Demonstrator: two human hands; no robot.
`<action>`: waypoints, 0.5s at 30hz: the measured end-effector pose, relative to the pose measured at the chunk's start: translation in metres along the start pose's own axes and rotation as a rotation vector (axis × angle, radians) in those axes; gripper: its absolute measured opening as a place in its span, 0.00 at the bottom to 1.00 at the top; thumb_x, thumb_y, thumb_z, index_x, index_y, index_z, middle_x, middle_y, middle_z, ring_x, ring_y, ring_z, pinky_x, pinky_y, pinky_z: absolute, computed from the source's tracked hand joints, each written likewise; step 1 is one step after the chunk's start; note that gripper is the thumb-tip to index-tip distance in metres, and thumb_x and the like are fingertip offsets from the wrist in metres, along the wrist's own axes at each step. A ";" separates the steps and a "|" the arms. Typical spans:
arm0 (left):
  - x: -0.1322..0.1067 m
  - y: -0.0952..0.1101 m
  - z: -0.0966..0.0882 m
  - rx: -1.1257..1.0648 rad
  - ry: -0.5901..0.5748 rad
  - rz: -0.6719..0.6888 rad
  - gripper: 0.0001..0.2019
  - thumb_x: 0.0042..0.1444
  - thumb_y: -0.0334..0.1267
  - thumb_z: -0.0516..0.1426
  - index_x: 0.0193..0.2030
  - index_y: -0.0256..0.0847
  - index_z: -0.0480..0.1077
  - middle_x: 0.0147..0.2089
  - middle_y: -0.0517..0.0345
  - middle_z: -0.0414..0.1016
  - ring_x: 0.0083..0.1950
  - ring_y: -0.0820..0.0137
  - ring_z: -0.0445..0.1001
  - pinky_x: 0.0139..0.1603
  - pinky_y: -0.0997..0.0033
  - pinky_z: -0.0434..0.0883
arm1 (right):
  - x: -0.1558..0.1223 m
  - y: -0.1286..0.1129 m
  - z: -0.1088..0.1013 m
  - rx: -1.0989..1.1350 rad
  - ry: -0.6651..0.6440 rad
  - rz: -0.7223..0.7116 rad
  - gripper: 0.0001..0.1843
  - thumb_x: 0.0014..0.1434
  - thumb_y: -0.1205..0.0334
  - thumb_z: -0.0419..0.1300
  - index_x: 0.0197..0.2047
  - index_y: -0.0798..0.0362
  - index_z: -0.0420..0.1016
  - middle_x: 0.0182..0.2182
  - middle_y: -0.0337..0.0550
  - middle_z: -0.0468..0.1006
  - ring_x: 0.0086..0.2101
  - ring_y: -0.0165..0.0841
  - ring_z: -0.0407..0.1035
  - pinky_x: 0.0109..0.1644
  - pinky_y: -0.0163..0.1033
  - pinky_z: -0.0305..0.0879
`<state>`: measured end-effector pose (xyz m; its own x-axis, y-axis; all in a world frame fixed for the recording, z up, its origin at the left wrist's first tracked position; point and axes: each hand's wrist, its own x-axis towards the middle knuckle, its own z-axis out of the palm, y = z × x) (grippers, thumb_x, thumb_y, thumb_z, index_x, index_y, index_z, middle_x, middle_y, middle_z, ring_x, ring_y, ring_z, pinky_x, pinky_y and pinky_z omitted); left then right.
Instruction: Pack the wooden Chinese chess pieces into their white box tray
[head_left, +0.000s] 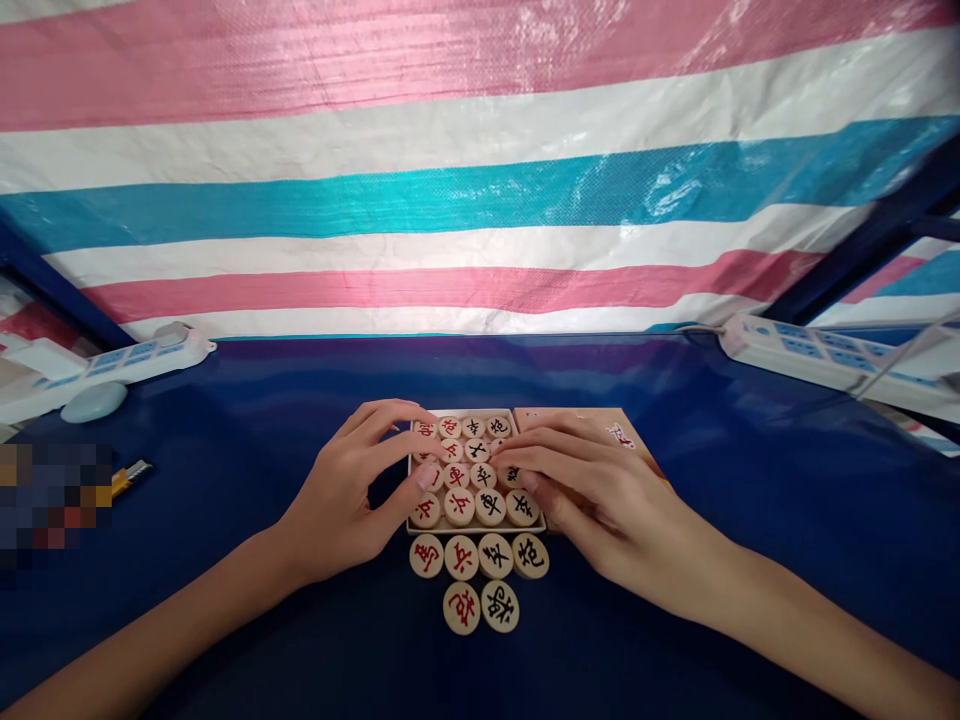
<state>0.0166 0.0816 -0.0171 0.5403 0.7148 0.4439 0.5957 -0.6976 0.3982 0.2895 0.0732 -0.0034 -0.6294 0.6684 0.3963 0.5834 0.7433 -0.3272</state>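
Dark blue tabletop (300, 650), slightly glossy, loaded mid-front and toward both far corners.

Directly on it: filled white tray (478, 530) near middle; printed carton (600, 425) just right of tray, partly hidden; six loose discs (461, 557) on tray's near side, row of four, then two; left power strip (142, 362) and right power strip (817, 348) toward far corners; pale rounded object (94, 403) beside left power strip; yellow tool (124, 480) at left, partly pixelated.
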 end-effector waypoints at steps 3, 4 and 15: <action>0.000 0.001 0.000 -0.005 -0.039 0.042 0.10 0.64 0.32 0.54 0.47 0.47 0.75 0.59 0.54 0.71 0.63 0.59 0.65 0.62 0.53 0.66 | 0.000 -0.001 -0.001 0.004 -0.008 -0.009 0.15 0.67 0.67 0.53 0.54 0.49 0.74 0.48 0.43 0.80 0.52 0.38 0.72 0.56 0.47 0.68; 0.000 0.001 0.001 -0.003 -0.041 0.044 0.10 0.64 0.32 0.54 0.47 0.47 0.75 0.59 0.55 0.71 0.63 0.59 0.65 0.62 0.53 0.66 | 0.000 0.000 -0.001 0.000 -0.004 -0.003 0.14 0.67 0.67 0.54 0.53 0.48 0.74 0.48 0.42 0.80 0.52 0.38 0.71 0.56 0.47 0.67; -0.002 0.002 0.003 -0.033 0.048 0.056 0.11 0.64 0.28 0.54 0.48 0.44 0.74 0.54 0.54 0.73 0.58 0.64 0.69 0.59 0.58 0.67 | -0.003 -0.003 0.002 0.008 0.045 0.052 0.13 0.67 0.65 0.55 0.53 0.48 0.73 0.46 0.42 0.79 0.52 0.38 0.69 0.56 0.47 0.65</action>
<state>0.0188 0.0787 -0.0192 0.5430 0.6719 0.5036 0.5450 -0.7383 0.3974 0.2888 0.0689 -0.0059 -0.5746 0.7045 0.4165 0.6107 0.7079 -0.3550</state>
